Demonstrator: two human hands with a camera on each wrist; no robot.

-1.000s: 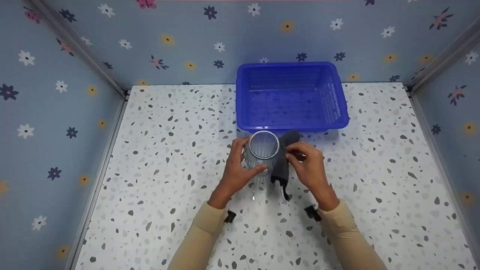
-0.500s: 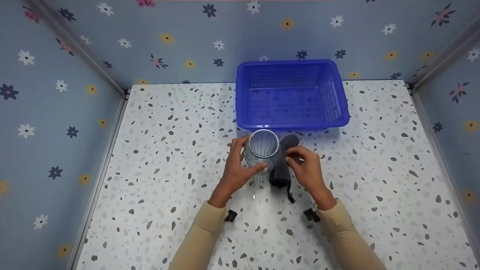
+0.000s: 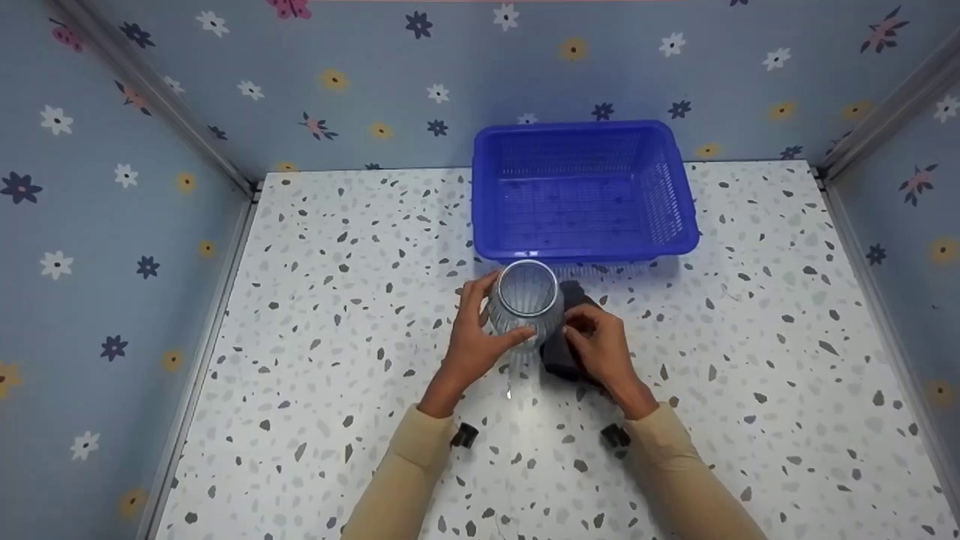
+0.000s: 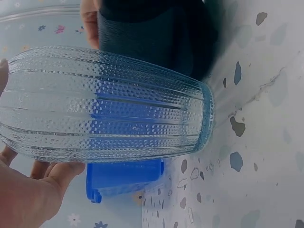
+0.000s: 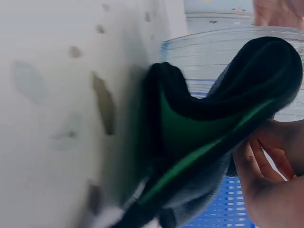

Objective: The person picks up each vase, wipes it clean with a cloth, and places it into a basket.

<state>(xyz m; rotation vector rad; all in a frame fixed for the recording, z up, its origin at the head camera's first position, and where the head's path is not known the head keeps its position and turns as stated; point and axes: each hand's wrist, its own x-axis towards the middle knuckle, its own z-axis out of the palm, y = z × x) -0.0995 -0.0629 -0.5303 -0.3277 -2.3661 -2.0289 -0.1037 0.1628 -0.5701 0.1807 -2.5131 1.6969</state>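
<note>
My left hand (image 3: 474, 345) grips a clear ribbed glass vase (image 3: 527, 330), fingers on its far left side and thumb across its front. The vase stands upright with its round mouth facing up; the left wrist view shows its dotted wall and its base (image 4: 207, 118) right at the tabletop. Against the vase's right side, my right hand (image 3: 606, 351) pinches a dark grey cloth (image 3: 559, 358) between thumb and fingers. Folds of this cloth (image 5: 266, 71) hang loosely in the right wrist view, with a green sheen inside. Part of it is hidden behind the vase and right hand.
A blue plastic basket (image 3: 585, 256) with perforated sides stands just beyond the vase, near the back wall. Flower-patterned panels (image 3: 375, 90) enclose the speckled white tabletop (image 3: 337, 315) at the back and both sides. Small black mounts (image 3: 615, 436) sit at the wrists.
The right hand has moved slightly left and toward the body, drawing the cloth closer around the vase's right side. The cloth has bunched up lower. Left hand and vase stay put.
</note>
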